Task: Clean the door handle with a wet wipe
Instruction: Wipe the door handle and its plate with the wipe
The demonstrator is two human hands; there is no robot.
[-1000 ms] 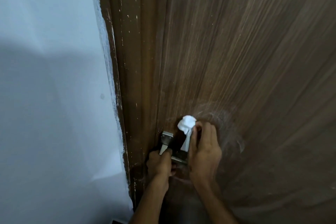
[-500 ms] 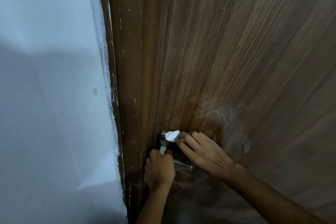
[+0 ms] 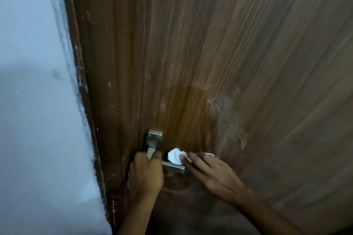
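A metal lever door handle (image 3: pixel 172 167) with a square backplate (image 3: pixel 154 139) sits low on the brown wooden door (image 3: pixel 248 63). My left hand (image 3: pixel 145 175) is closed around the handle near its base, hiding part of it. A crumpled white wet wipe (image 3: pixel 175 155) lies against the door just above the lever. My right hand (image 3: pixel 214 175) presses the wipe with its fingertips, fingers stretched out towards the left.
A darker damp patch (image 3: pixel 185 116) spreads on the door above the handle, with pale smears (image 3: pixel 225 112) to its right. The chipped brown door frame (image 3: pixel 89 101) runs down the left. Beyond it is a pale blue wall (image 3: pixel 34 101).
My right hand has carried the wipe from the top of the backplate rightwards and down, onto the lever. The backplate is now uncovered. My left hand has kept its hold.
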